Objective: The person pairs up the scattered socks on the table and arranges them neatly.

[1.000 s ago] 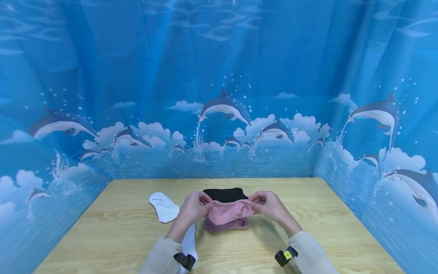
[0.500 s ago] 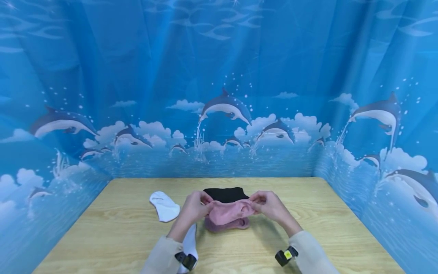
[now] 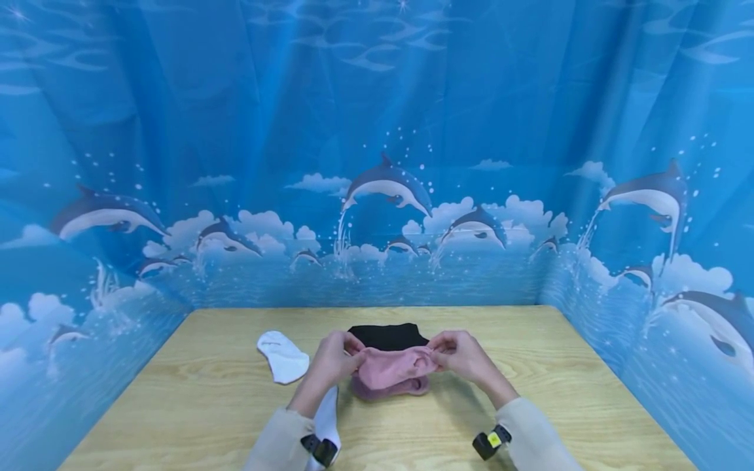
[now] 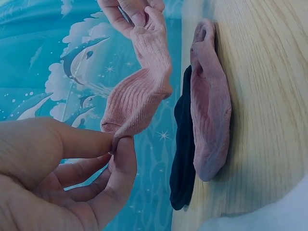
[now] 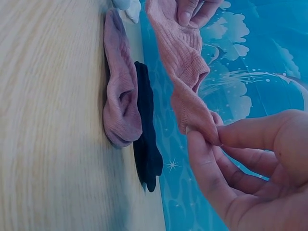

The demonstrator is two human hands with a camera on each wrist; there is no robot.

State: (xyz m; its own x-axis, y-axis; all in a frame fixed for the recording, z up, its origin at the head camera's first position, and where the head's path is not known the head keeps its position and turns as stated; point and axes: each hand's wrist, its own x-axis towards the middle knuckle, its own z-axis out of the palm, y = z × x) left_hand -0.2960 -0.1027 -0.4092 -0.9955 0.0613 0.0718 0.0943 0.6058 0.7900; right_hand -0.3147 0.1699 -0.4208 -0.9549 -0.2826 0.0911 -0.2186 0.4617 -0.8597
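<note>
Stretched between my two hands is a pink ribbed sock, held up above the table. My left hand pinches one end of it between thumb and forefinger, as the left wrist view shows close up. The other end is pinched the same way by my right hand. Below the raised sock lies a second pink sock, partly hidden in the head view. Beyond that one, a black sock lies flat on the wooden table.
To the left lies a white sock. Another white sock is nearer to me, partly covered by my left forearm. A blue dolphin-print curtain rises behind the table and along both sides.
</note>
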